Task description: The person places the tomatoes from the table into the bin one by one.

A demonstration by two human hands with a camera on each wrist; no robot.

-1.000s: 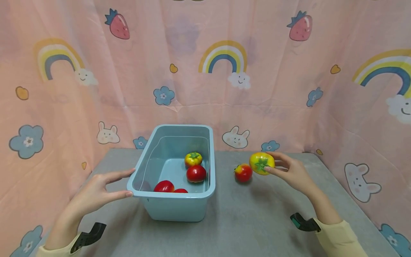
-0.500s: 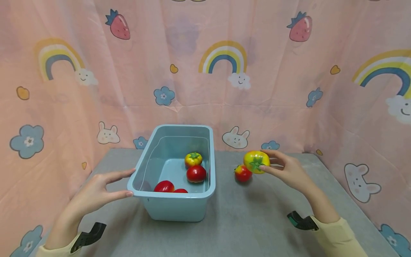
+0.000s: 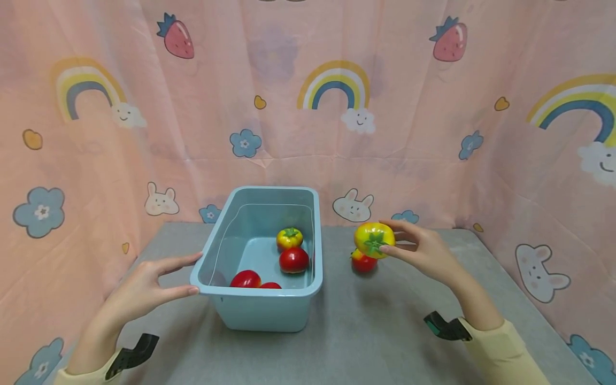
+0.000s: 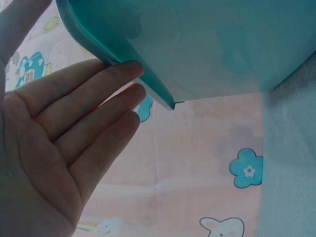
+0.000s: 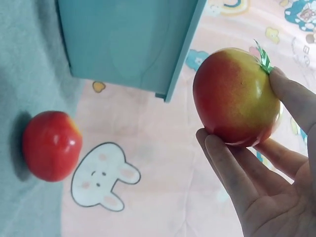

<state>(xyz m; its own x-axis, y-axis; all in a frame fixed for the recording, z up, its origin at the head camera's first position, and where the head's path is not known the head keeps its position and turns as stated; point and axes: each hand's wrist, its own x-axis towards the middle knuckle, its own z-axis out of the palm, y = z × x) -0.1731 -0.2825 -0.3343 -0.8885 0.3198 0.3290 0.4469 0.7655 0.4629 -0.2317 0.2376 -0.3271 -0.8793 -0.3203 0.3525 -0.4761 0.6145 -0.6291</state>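
Note:
My right hand pinches a yellow and red tomato between thumb and fingers, its green calyx toward the head camera. The right wrist view shows the held tomato's red side. Behind and just below it, partly covered in the head view, a red tomato sits on the table. A light blue plastic bin stands left of centre. At its left front corner, the straight fingers and thumb of my left hand touch the rim. In the left wrist view, several fingertips lie at the rim's outer side.
Inside the bin lie a yellow tomato, a red one and two more red ones near the front wall, partly hidden by it. A pink printed curtain encloses the grey table at the back and sides.
My right hand has carried the yellow and red tomato leftward and slightly up, from right of the red tomato to partly in front of it. The left hand and bin have stayed put.

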